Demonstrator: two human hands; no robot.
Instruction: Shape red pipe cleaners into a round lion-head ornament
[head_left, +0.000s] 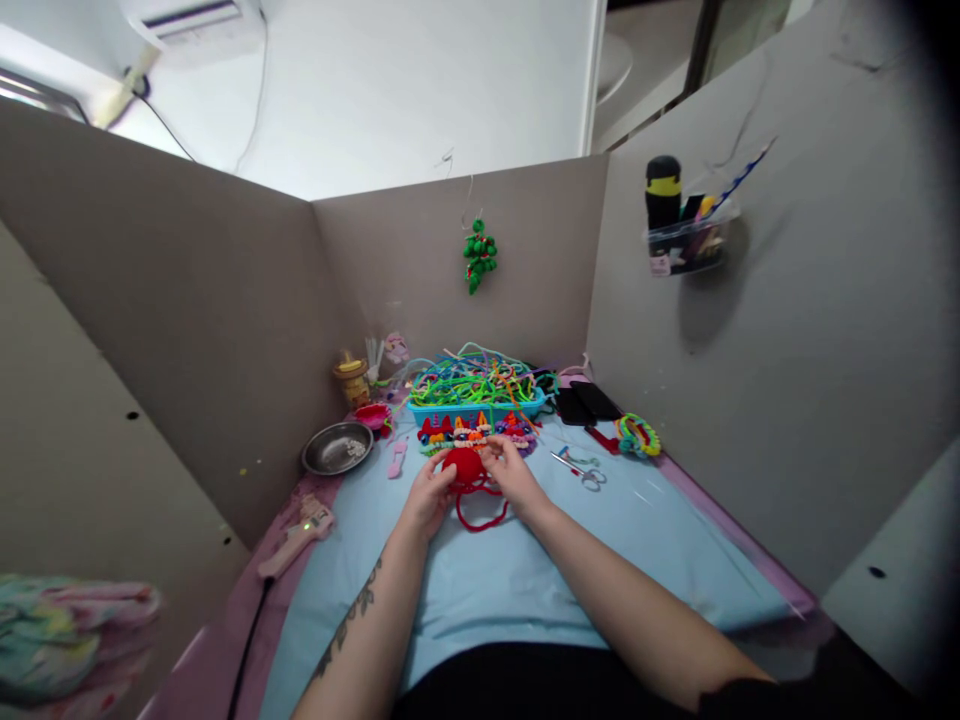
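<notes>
While left hand (430, 494) holds round red piece (465, 466), thick cord (481, 528) loops below.

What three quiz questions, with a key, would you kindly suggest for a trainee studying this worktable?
1. Multiple choice: What colour is the rounded piece between the left hand and the right hand?
a) green
b) red
c) white
2. True or false: The scissors lie nearer the left hand than the right hand.
3. Fill in: The tangled strands are heaped in a ____ tray.

Key: 1. b, red. 2. False; they lie nearer the right hand. 3. blue.
</notes>
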